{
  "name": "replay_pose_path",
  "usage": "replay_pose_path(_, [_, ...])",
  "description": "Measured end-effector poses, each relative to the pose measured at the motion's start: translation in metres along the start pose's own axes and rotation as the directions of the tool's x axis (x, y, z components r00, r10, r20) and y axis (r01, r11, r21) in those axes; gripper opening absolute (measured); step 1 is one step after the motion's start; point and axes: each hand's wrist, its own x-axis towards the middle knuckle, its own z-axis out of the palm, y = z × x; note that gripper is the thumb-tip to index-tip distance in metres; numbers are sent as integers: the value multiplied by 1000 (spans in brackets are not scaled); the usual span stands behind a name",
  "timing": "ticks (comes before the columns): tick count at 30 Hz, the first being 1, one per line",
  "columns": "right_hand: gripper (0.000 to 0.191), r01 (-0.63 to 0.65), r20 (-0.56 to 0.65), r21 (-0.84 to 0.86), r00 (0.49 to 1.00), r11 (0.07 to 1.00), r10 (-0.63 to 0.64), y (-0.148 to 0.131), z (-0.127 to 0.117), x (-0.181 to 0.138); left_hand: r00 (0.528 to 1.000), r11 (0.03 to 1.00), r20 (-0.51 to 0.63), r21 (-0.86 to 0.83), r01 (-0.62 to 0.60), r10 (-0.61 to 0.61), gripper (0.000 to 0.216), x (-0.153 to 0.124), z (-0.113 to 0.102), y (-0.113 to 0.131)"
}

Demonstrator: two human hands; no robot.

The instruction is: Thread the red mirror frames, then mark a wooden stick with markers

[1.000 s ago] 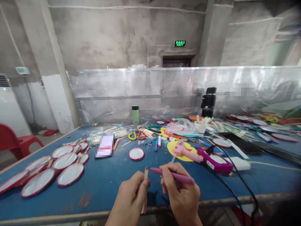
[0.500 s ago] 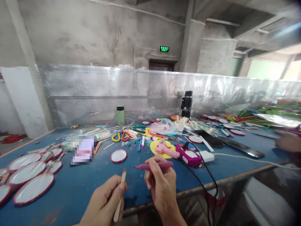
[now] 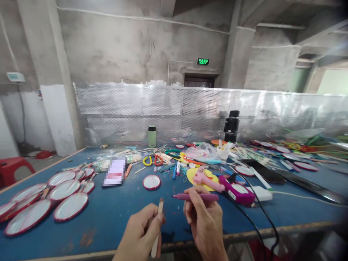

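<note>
Stick, lower centre: pale wood, matt, tip darkened. Marker, lower centre: smooth pink plastic. Tabletop, across the lower frame: blue, scuffed, worn brown in patches. Partition, mid-frame: perforated metal, shiny. Bag, centre right: clear, crinkled plastic. Wall, top: rough, matt.

Over my remote feed, the left grip was a bare human hand with rounded knuckles and a broad thumb, uncovered down to the wrist. I saw the right grip just as bare: jointed fingers, an uncovered wrist and the beginning of the forearm.
</note>
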Motion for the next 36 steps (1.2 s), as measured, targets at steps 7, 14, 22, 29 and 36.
replay_pose_path(7, [32, 20, 6, -16, 1000, 1000, -20, 2, -3, -1, 1000, 999, -24, -33, 20, -20, 43, -1, 2, 3])
replay_pose_path(14, [34, 15, -24, 29, 1000, 999, -14, -4, 3, -1, 1000, 1000, 7, -3, 4, -4, 41, -3, -2, 9])
replay_pose_path(22, [32, 34, -21, 14, 999, 999, -33, -8, 3, -4, 1000, 997, 5, -76, 17, -16, 37, -4, -5, 11])
replay_pose_path(29, [35, 53, -30, -45, 998, 998, -55, -1, -1, -3, 1000, 998, -11, -58, 9, -10, 48, -2, 3, -3])
replay_pose_path(36, [36, 37, 1, -34, 999, 999, -37, 2, -2, -3, 1000, 1000, -10, -10, -2, 2, 50, 1, 2, -6])
